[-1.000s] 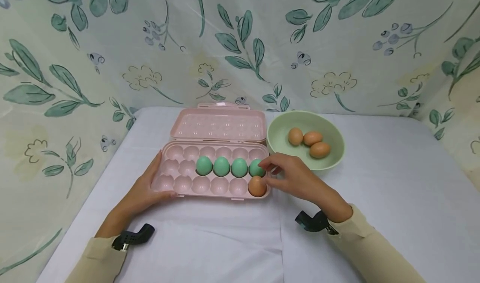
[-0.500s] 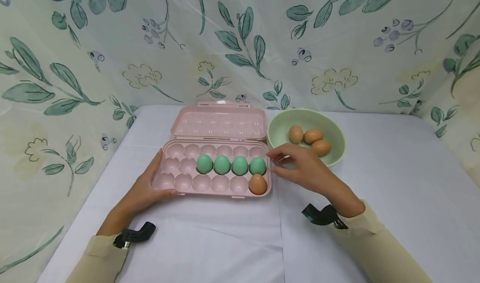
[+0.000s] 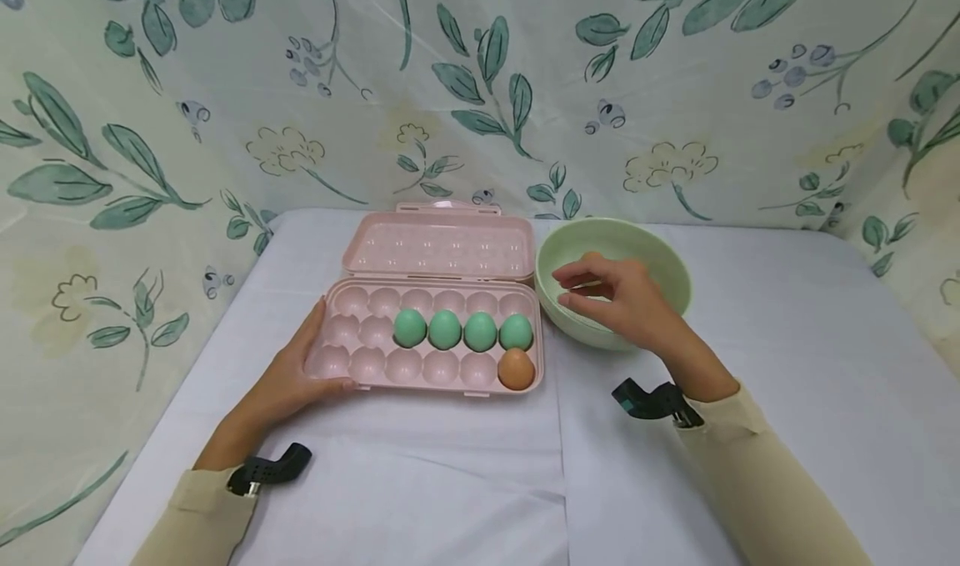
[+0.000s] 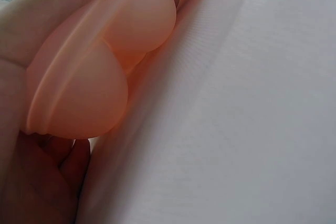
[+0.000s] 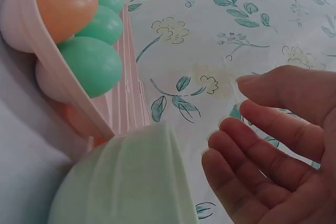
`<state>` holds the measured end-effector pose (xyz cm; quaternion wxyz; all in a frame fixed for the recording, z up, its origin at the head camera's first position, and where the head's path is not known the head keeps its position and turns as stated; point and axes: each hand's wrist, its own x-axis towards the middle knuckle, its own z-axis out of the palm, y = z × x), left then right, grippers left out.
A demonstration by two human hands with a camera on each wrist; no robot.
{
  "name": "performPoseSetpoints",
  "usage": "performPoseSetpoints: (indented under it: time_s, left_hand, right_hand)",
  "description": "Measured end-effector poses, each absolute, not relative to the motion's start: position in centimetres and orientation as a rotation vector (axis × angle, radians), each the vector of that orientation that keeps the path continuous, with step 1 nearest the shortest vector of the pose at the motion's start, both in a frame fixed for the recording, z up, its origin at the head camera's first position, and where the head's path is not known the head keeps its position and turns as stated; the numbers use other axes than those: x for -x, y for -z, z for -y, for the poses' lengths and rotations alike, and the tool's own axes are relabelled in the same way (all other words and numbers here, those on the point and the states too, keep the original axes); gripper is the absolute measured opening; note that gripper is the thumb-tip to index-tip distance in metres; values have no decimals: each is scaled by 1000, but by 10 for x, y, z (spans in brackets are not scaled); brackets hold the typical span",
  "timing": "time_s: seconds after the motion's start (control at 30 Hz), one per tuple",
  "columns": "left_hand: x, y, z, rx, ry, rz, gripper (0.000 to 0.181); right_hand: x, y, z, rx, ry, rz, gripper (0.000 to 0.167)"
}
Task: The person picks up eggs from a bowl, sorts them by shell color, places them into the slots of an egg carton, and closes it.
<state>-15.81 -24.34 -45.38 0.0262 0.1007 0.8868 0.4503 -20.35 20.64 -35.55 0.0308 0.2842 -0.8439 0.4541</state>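
A pink egg carton (image 3: 360, 397) lies with its lid folded back. Its middle row holds several green eggs (image 3: 445, 330), and a brown egg (image 3: 516, 369) fills the front right cup. My left hand (image 3: 288, 376) grips the carton's left end, thumb at the front corner and fingers along the side; the left wrist view shows the cups' rounded undersides (image 4: 79, 93) beside the palm. Over the light green bowl (image 3: 671, 249) hovers my right hand (image 3: 618, 299), fingers loosely bent and holding nothing. It mostly hides the brown eggs in the bowl; a sliver of one egg (image 3: 592, 256) shows.
The bowl touches or nearly touches the carton's right side. White cloth (image 3: 450, 483) covers the table. A leaf-patterned curtain (image 3: 337, 91) hangs behind and at both sides. The carton's raised lid (image 3: 438, 245) leans toward the curtain.
My right hand has withdrawn from the carton's right end, away from the green and brown eggs there, and moved right and back over the bowl. The left hand stays on the carton.
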Motion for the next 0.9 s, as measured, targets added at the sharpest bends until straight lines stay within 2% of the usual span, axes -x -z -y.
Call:
performPoseSetpoints:
  time_s: [0.4,0.9]
  left_hand:
    - [159,456,244,-291,-1387,-2734,128]
    - [158,453,243,-310,-1423,-2719,127]
  right_hand:
    - [228,364,-215,-515,-1444,2688,33]
    - [250,371,-221,-344,-1461,2682,35]
